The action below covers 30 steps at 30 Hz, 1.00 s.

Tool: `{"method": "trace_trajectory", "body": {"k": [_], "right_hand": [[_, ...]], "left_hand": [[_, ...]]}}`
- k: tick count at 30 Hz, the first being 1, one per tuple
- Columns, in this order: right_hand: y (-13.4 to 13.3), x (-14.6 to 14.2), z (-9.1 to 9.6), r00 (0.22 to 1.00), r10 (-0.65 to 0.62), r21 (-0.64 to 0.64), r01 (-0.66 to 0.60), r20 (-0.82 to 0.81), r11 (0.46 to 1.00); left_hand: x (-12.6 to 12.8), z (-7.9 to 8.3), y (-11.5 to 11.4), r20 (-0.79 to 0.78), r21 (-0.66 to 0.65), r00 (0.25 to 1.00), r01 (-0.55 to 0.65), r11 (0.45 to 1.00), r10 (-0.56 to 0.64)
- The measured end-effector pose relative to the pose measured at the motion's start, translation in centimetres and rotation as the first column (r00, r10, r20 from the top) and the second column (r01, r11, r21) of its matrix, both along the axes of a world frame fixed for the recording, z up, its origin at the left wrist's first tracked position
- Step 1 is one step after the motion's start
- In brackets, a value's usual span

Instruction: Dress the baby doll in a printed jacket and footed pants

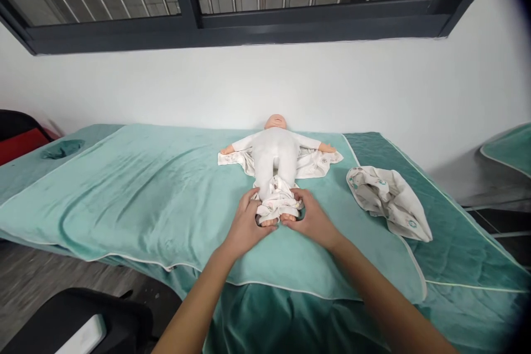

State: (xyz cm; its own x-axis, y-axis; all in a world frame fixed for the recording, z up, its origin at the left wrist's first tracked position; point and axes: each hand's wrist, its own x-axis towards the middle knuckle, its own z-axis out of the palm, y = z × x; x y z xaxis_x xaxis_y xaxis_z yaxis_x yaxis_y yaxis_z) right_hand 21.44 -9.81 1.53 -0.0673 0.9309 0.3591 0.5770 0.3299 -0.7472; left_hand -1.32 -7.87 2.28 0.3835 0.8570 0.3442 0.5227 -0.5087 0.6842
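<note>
A baby doll (275, 146) with a white body lies on its back on the green bed, head toward the wall and arms spread. Bunched around its lower legs is a pair of white patterned baby pants (277, 199), the doll's feet poking out at the near end. My left hand (248, 221) grips the left edge of the pants, thumb by one foot. On the opposite edge, my right hand (311, 218) pinches the cloth, its thumb near the other foot. Under the doll's arms and back, a white printed baby shirt (319, 163) is spread out.
A crumpled white printed cloth (390, 199) lies on the bed to the right. The green bed cover (157, 188) has a face hole (62, 149) at far left. A black chair (78, 315) bearing a white object stands at lower left. Behind are a white wall and a barred window.
</note>
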Motion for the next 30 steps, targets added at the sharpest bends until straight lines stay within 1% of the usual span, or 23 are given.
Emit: {"method": "trace_trajectory", "body": {"k": [2, 4, 6, 8, 11, 12, 14, 16, 18, 19, 20, 22, 23, 24, 25, 26, 27, 28, 29, 30], "right_hand": [[0.4, 0.3, 1.2, 1.000, 0.000, -0.059, 0.001, 0.013, 0.998], [0.6, 0.5, 2.8, 0.999, 0.000, -0.120, 0.005, 0.036, 0.993], [0.7, 0.6, 4.3, 0.997, -0.006, -0.161, 0.018, 0.071, 0.987], [0.4, 0.5, 5.6, 0.992, -0.022, -0.185, 0.046, 0.127, 0.982], [-0.5, 0.2, 6.6, 0.967, -0.060, -0.221, 0.117, 0.246, 0.968], [-0.8, 0.1, 6.9, 0.960, -0.058, -0.242, 0.127, 0.275, 0.962], [-1.5, 0.2, 7.6, 0.962, -0.003, -0.304, 0.090, 0.275, 0.948], [-1.8, 0.5, 8.9, 0.975, 0.071, -0.381, 0.015, 0.210, 0.924], [-1.8, 0.9, 10.4, 0.983, 0.132, -0.448, -0.063, 0.124, 0.892], [-1.6, 1.2, 11.3, 0.984, 0.159, -0.471, -0.102, 0.083, 0.876], [-1.3, 1.5, 12.1, 0.981, 0.186, -0.486, -0.140, 0.048, 0.863], [-0.3, 2.2, 13.9, 0.967, 0.256, -0.499, -0.226, -0.008, 0.837], [0.3, 2.5, 14.9, 0.951, 0.308, -0.505, -0.277, -0.022, 0.818], [0.8, 2.9, 15.9, 0.928, 0.371, -0.516, -0.329, -0.022, 0.791], [1.3, 3.3, 17.0, 0.891, 0.454, -0.538, -0.387, -0.010, 0.749], [1.8, 3.6, 18.1, 0.833, 0.552, -0.580, -0.436, 0.029, 0.688], [2.1, 3.9, 19.3, 0.772, 0.630, -0.628, -0.451, 0.082, 0.634], [2.4, 4.0, 20.4, 0.714, 0.686, -0.678, -0.435, 0.141, 0.592], [2.6, 4.1, 21.5, 0.670, 0.716, -0.717, -0.400, 0.198, 0.572], [2.7, 4.1, 22.4, 0.649, 0.719, -0.738, -0.355, 0.249, 0.575]], "left_hand": [[0.3, 1.0, 0.5, -0.031, 0.053, 0.999, -0.036, 0.998, 0.038], [0.5, 2.0, 0.8, -0.080, 0.094, 0.994, -0.067, 0.993, 0.074], [0.5, 2.8, 0.9, -0.141, 0.087, 0.987, -0.063, 0.994, 0.075], [0.5, 3.3, 0.5, -0.190, 0.026, 0.980, -0.062, 0.998, 0.066], [0.2, 4.1, -0.5, -0.207, -0.146, 0.977, -0.081, 0.986, 0.049], [0.1, 4.5, -0.9, -0.192, -0.217, 0.981, -0.071, 0.974, 0.029], [-0.3, 5.5, -1.7, -0.114, -0.357, 0.993, -0.012, 0.934, -0.031], [-0.6, 6.7, -2.2, 0.014, -0.488, 0.996, 0.084, 0.869, -0.088], [-0.7, 7.9, -2.4, 0.146, -0.577, 0.986, 0.155, 0.802, -0.085], [-0.7, 8.5, -2.3, 0.198, -0.600, 0.978, 0.172, 0.781, -0.063], [-0.6, 9.1, -2.2, 0.241, -0.611, 0.970, 0.179, 0.771, -0.034], [-0.3, 10.3, -1.5, 0.305, -0.595, 0.952, 0.187, 0.781, 0.004], [-0.2, 11.0, -1.0, 0.319, -0.570, 0.948, 0.186, 0.800, 0.007], [0.0, 11.8, -0.4, 0.318, -0.535, 0.948, 0.187, 0.824, -0.008], [0.0, 12.6, 0.3, 0.284, -0.491, 0.958, 0.174, 0.854, -0.031], [0.1, 13.5, 0.9, 0.223, -0.437, 0.973, 0.161, 0.885, -0.067], [0.0, 14.6, 1.5, 0.127, -0.383, 0.985, 0.160, 0.910, -0.120], [0.0, 15.6, 1.9, 0.003, -0.332, 0.985, 0.163, 0.929, -0.172], [0.0, 16.7, 2.2, -0.136, -0.289, 0.966, 0.174, 0.942, -0.220], [0.0, 17.7, 2.3, -0.280, -0.257, 0.924, 0.190, 0.948, -0.261]]}}
